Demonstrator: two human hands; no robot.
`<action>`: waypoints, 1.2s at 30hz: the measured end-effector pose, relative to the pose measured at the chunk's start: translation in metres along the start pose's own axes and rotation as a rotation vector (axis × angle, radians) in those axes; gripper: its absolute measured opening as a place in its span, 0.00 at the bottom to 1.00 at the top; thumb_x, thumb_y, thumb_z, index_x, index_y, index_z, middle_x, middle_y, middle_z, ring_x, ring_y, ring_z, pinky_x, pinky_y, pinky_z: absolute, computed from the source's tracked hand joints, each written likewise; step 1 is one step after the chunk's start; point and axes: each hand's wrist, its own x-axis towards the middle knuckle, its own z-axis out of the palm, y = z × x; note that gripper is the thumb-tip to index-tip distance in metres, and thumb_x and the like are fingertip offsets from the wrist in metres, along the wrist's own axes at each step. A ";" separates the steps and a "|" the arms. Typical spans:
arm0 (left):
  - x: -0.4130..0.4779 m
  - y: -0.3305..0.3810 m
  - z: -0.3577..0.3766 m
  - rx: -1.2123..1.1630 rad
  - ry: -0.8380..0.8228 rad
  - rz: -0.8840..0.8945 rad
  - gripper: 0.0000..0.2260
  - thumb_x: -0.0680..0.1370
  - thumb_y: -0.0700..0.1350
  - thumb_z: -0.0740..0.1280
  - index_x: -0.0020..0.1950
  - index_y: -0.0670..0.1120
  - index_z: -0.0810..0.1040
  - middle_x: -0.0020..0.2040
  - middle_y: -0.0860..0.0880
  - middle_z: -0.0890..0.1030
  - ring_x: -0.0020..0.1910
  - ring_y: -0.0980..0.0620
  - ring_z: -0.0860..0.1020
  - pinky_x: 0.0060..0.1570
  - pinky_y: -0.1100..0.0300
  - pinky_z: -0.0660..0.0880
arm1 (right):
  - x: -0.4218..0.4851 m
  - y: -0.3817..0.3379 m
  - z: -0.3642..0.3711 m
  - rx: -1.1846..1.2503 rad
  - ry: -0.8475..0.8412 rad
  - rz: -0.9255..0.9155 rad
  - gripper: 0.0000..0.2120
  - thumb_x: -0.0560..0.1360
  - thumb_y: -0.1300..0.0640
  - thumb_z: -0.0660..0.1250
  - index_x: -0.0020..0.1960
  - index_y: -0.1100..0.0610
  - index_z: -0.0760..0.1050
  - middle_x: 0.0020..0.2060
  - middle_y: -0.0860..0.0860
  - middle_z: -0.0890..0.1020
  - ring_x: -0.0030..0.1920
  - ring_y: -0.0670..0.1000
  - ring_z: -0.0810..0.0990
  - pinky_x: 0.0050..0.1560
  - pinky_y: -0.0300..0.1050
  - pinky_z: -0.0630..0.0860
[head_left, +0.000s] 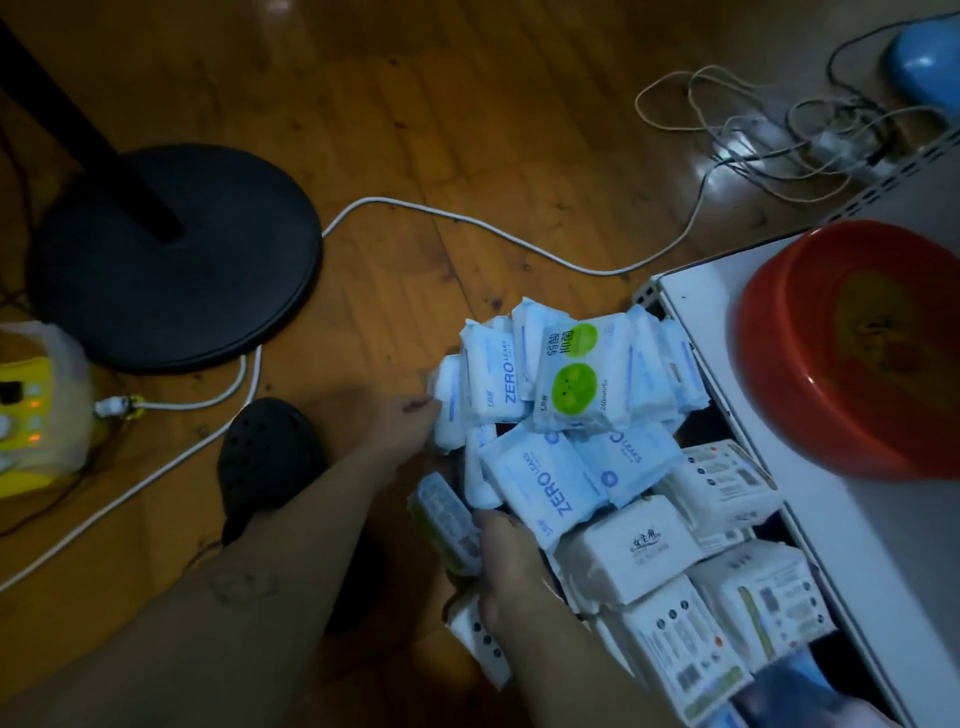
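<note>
A heap of white and blue soft packs (545, 415), several marked ZERO LEAKS, spills off the front of a low white shelf (831, 519). One pack with two green circles (574, 376) lies on top. My left hand (410, 423) holds a white pack (448, 415) at the heap's left edge, with its fingertips hidden behind the pack. My right hand (506, 564) is at the heap's near side, fingers curled down beside a green-edged pack (447, 525) that sticks out over the floor. White boxed packs (639, 553) fill the shelf nearer me.
A red plastic basin (852, 353) sits on top of the white shelf. On the wooden floor are a black round stand base (176, 260), a white cable (467, 223), a tangle of chargers (810, 140), a yellow device (31, 415) and my black clog (265, 457).
</note>
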 end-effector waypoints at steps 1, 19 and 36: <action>-0.002 0.001 -0.003 0.021 -0.006 -0.013 0.14 0.79 0.47 0.67 0.62 0.42 0.77 0.57 0.44 0.80 0.48 0.50 0.76 0.45 0.61 0.73 | -0.003 -0.003 -0.003 0.002 -0.015 0.009 0.03 0.74 0.64 0.64 0.46 0.61 0.76 0.42 0.63 0.80 0.41 0.60 0.79 0.39 0.50 0.73; -0.252 0.120 -0.007 0.757 -0.121 0.567 0.24 0.76 0.49 0.71 0.70 0.46 0.70 0.64 0.45 0.75 0.52 0.49 0.77 0.50 0.59 0.72 | -0.208 -0.100 -0.175 -0.474 0.012 -0.736 0.27 0.74 0.54 0.70 0.70 0.54 0.66 0.60 0.50 0.73 0.48 0.47 0.72 0.48 0.42 0.68; -0.580 0.209 0.116 0.921 -0.121 1.393 0.24 0.74 0.55 0.71 0.68 0.51 0.72 0.65 0.51 0.77 0.61 0.52 0.76 0.62 0.54 0.74 | -0.407 -0.080 -0.466 -0.334 0.590 -1.207 0.31 0.70 0.51 0.74 0.70 0.55 0.68 0.66 0.55 0.73 0.65 0.54 0.72 0.63 0.45 0.68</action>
